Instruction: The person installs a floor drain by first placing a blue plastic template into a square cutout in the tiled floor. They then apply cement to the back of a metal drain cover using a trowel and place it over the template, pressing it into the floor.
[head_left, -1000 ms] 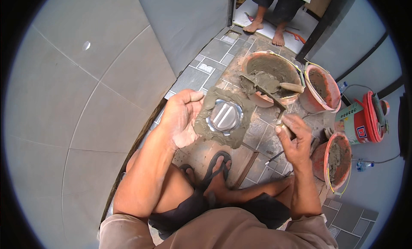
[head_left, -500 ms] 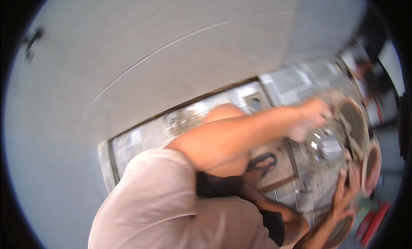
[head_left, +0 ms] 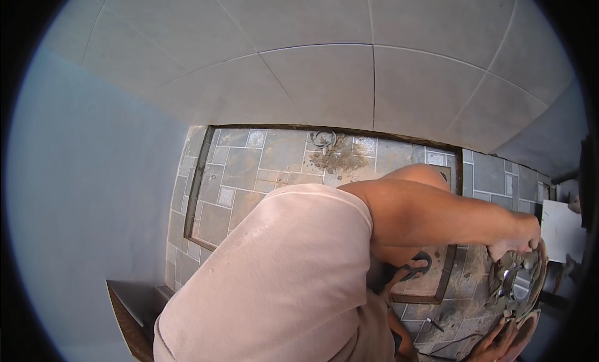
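At the right, a round basin (head_left: 544,262) with mud-coloured mortar on its inside holds a shiny round metal piece (head_left: 519,284), whose kind I cannot make out. My left arm reaches across to it, and my left hand (head_left: 515,238) is at the basin's upper edge with its fingers curled closed; what they grip is hidden. My right hand (head_left: 496,342) is low at the right, fingers stretched out beside the basin's lower edge, next to a pinkish rounded rim (head_left: 527,331). Part of this hand is cut off by the dark border of the picture.
A grey tiled floor (head_left: 243,168) has dark recessed strips framing it. A heap of crumbly rubble (head_left: 340,157) lies by the wall, with a grey ring-shaped loop (head_left: 323,138) beside it. A white board (head_left: 561,230) stands beyond the basin. A small dark tool (head_left: 435,325) lies near my foot.
The view has swung, so the basin and both hands now sit further right and lower. My left hand remains at the basin's edge; the picture is sharper.
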Motion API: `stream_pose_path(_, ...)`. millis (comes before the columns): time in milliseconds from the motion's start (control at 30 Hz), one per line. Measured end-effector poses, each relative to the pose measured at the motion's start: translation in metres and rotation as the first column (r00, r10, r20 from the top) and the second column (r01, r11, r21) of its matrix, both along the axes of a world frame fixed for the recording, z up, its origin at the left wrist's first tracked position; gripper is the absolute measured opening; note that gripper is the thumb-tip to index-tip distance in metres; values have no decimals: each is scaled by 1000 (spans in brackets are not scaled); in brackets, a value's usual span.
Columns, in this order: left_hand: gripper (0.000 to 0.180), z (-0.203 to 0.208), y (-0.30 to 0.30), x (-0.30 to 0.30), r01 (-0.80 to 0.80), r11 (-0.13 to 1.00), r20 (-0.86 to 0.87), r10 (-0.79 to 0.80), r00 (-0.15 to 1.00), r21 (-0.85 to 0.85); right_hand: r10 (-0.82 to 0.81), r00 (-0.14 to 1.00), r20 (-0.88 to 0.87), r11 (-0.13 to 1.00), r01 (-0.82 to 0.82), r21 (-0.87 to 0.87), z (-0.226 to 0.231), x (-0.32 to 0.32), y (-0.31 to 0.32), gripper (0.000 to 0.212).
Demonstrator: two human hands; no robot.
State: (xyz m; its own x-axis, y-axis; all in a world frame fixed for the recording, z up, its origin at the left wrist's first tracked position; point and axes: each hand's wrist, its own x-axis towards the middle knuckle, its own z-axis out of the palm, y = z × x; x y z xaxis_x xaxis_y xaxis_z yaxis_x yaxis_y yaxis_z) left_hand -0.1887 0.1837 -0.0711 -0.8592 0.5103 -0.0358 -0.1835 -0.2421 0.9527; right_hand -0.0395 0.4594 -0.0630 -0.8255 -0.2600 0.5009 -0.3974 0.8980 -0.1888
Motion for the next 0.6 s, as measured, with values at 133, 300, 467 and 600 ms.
stream_pose_path(133,27,48,-37,25,-34,954,551,-143,822,297,-226,944,239,851,311,-423,-33,4,28,29)
stream_pose_path(300,60,65,-44,15,-77,954,507,-85,858,291,-142,989,44,674,130,-727,-21,27,-35,26)
stream_pose_path(467,65,57,-18,24,-98,880,470,-152,869,465,-214,976,-30,663,123,-738,-36,50,-78,27)
stream_pose_path(600,66,61,-17,36,-93,807,432,-212,877,583,-237,970,-53,646,117,-754,-50,48,-109,28)
